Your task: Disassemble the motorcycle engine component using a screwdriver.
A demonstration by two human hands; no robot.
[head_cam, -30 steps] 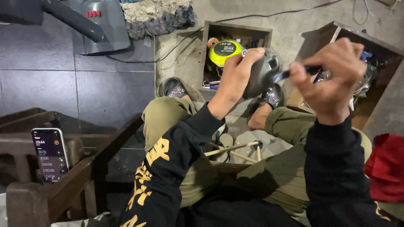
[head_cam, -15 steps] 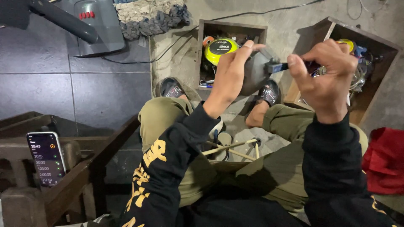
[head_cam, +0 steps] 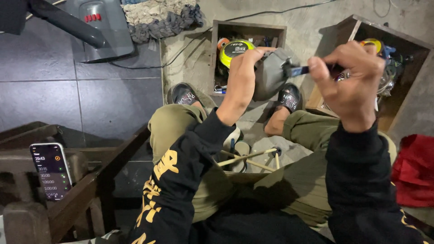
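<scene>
Head view: left hand (head_cam: 244,74) gripping grey rounded housing (head_cam: 271,72), held up over wooden box (head_cam: 217,54). Right hand (head_cam: 350,79) pinching dark-handled tool (head_cam: 298,70), tip touching housing. Risk, judging: tool slipping off curved shell, jabbing left fingers.

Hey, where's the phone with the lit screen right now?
In the head view the phone is at the lower left, propped on the dark wooden furniture, left of the person's left knee and well away from both hands.
</scene>
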